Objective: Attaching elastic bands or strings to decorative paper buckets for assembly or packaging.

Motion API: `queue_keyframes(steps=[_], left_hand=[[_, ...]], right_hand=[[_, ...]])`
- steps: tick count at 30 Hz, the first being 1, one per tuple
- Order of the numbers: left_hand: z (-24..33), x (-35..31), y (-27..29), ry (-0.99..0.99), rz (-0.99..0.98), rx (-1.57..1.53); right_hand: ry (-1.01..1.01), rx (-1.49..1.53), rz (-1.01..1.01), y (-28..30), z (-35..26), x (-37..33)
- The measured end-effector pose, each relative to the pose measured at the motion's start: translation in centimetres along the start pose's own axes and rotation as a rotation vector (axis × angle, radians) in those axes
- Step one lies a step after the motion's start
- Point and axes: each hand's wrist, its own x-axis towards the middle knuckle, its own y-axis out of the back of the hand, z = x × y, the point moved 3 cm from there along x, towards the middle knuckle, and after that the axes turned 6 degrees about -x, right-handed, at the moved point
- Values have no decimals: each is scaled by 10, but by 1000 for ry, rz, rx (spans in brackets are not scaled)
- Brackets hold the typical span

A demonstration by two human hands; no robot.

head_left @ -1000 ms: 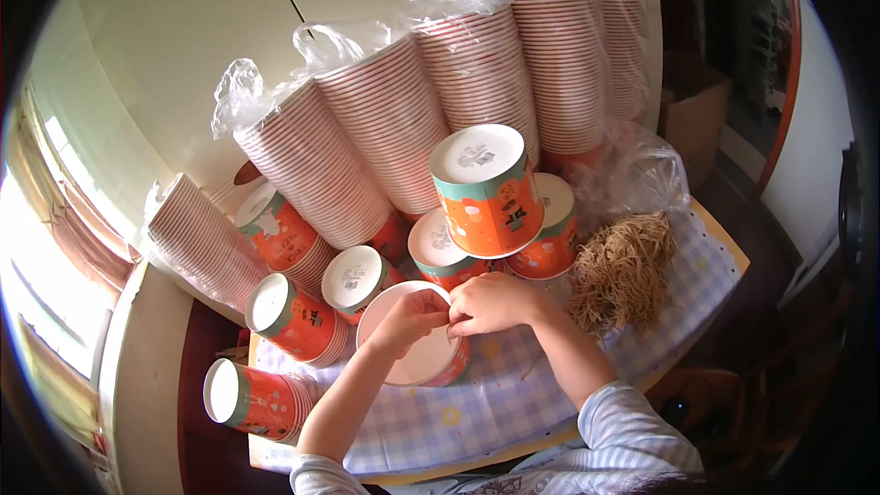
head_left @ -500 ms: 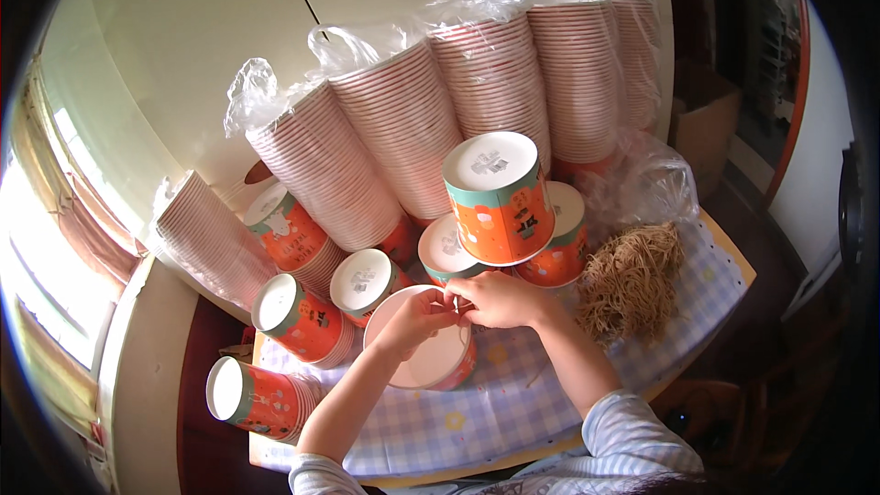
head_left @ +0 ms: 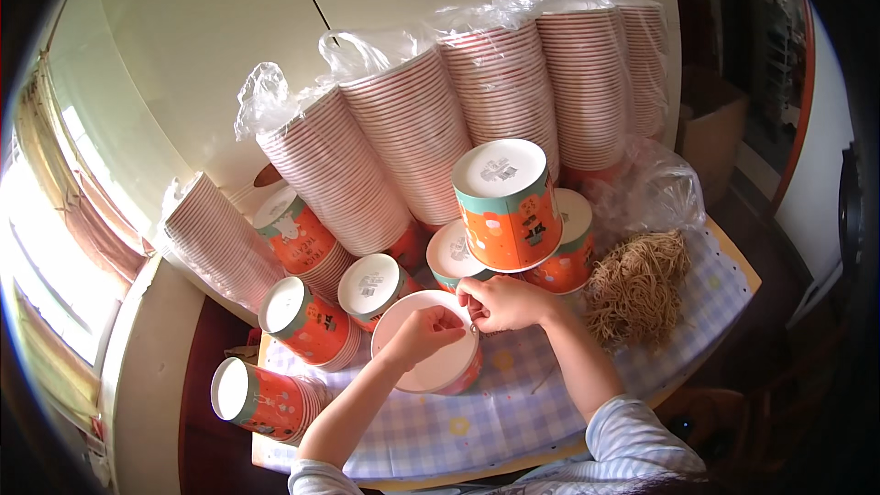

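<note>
An open paper bucket [head_left: 467, 378], white inside and orange outside, stands mouth-up in front of me. Over its opening is my left hand [head_left: 426, 335], fingers curled together; whatever they may hold is hidden. My right hand [head_left: 502, 302] pinches at the bucket's far right rim. A tiny pale bit shows below its fingertips, too small to name. Just beyond my right hand, an orange and green paper bucket [head_left: 509, 229] sits upside down on top of other upturned buckets. To the right lies a heap of tan cords [head_left: 637, 284].
Tall stacks of nested paper buckets [head_left: 403, 147] in clear plastic bags line the back. More upturned buckets [head_left: 312, 325] stand along the left side. A blue checked tablecloth [head_left: 495, 422] covers the table. A crumpled clear bag [head_left: 655, 185] lies behind the cords.
My hands have moved apart; before, their fingertips met over the bucket's rim. The left hand has drawn slightly down over the opening. The whole view has shifted a little.
</note>
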Motion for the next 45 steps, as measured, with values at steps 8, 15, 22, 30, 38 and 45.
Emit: queue_keyframes(steps=[8, 15, 22, 30, 38, 45], left_hand=[[11, -3, -10, -25, 31, 207], [6, 0, -12, 6, 43, 167], [14, -3, -14, -34, 96, 287], [11, -7, -8, -135, 186, 305], [15, -4, -15, -55, 157, 276], [15, -8, -13, -82, 198, 370]], right_hand=[[14, 44, 1, 1, 1, 1], [13, 31, -10, -1, 3, 2], [-1, 23, 0, 1, 3, 1], [28, 46, 24, 0, 4, 3], [-20, 47, 33, -3, 5, 3], [-17, 50, -25, -3, 6, 4]])
